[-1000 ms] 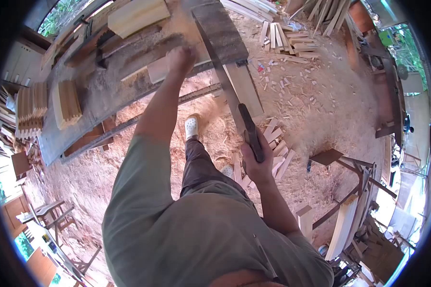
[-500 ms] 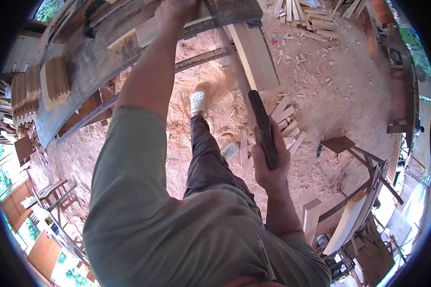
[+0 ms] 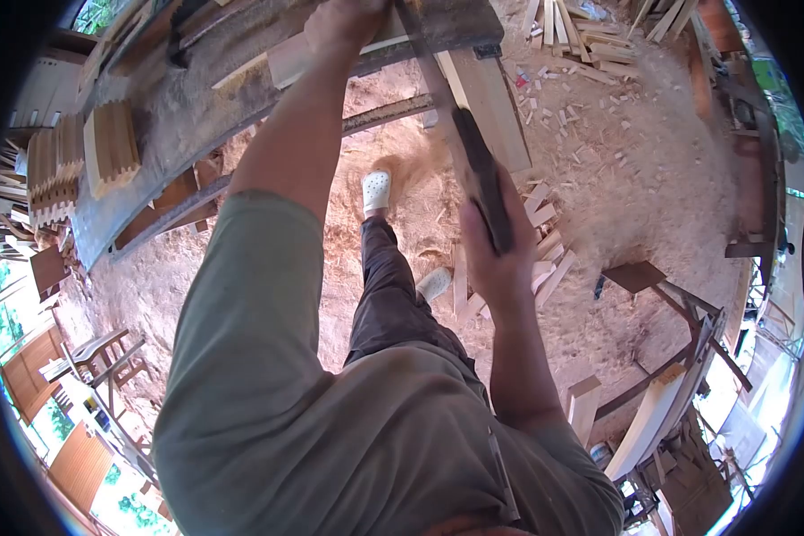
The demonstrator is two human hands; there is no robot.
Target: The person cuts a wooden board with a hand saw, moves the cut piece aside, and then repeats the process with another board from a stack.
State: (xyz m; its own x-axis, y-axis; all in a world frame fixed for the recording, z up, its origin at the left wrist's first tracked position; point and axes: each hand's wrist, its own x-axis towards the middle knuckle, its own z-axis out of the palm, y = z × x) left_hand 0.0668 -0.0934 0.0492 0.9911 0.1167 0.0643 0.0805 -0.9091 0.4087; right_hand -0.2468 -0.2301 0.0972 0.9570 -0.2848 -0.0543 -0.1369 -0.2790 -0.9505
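My right hand [image 3: 500, 237] is wrapped around the dark handle of a hand saw [image 3: 480, 147]. The saw's long blade, blurred, runs up and away to the workbench edge at the top of the head view. Up there my left hand [image 3: 341, 25] grips a pale wooden board [image 3: 292, 59] on the workbench [image 3: 241, 94], close to the left of the blade. Its fingertips are partly hidden near the frame's top edge. Beside the blade, a wider plank [image 3: 491, 103] slants below the bench edge.
Notched wood blocks [image 3: 112, 147] stand on the bench's left end. Offcuts [image 3: 545, 250] lie on the sawdust-covered floor near my feet, with a lumber pile [image 3: 590, 45] farther off. A metal-legged stand [image 3: 632, 275] and upright planks [image 3: 645, 424] are at right.
My right hand has pushed the saw forward, up the view towards the bench. My left hand stays on the board; the whole view has shifted slightly.
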